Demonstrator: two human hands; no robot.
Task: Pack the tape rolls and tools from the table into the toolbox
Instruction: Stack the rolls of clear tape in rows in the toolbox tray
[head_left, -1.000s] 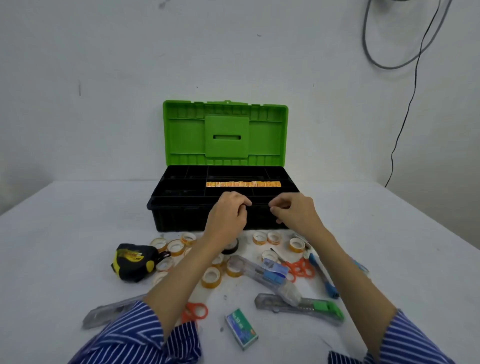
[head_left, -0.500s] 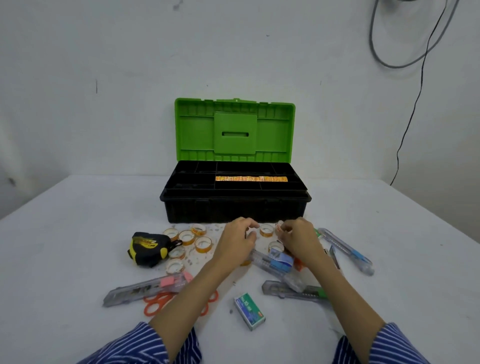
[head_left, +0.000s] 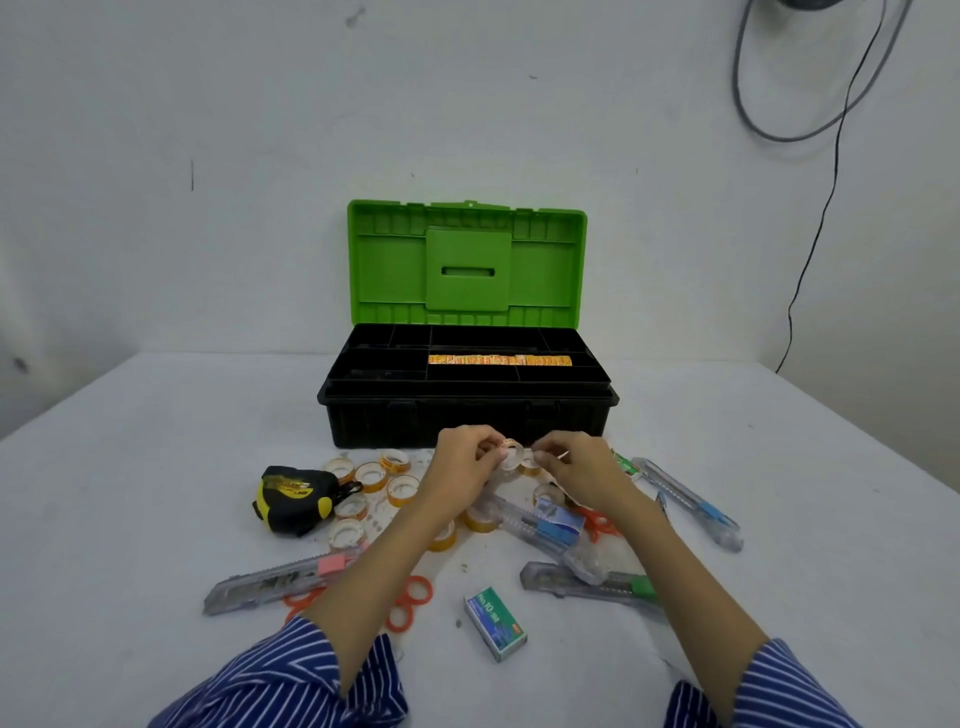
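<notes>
Toolbox open | left hand pinches tape roll | right hand pinches something unclear, near front wall

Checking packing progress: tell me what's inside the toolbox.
The toolbox tray holds one row of orange-labelled tape rolls; the other visible compartments look empty. Anything beneath the tray is hidden.

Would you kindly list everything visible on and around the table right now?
Plastic toolbox: one, black with green lid open, table's far middle.
Row of orange tape rolls: one, in a tray compartment.
Loose small tape rolls: several, orange-cored, before the box.
Tape measure: one, black-yellow, left.
Clear utility knives: four, scattered.
Orange scissors: two pairs, partly hidden.
Staple box: one, green, near.
Left hand, right hand: pinching one small tape roll.
</notes>
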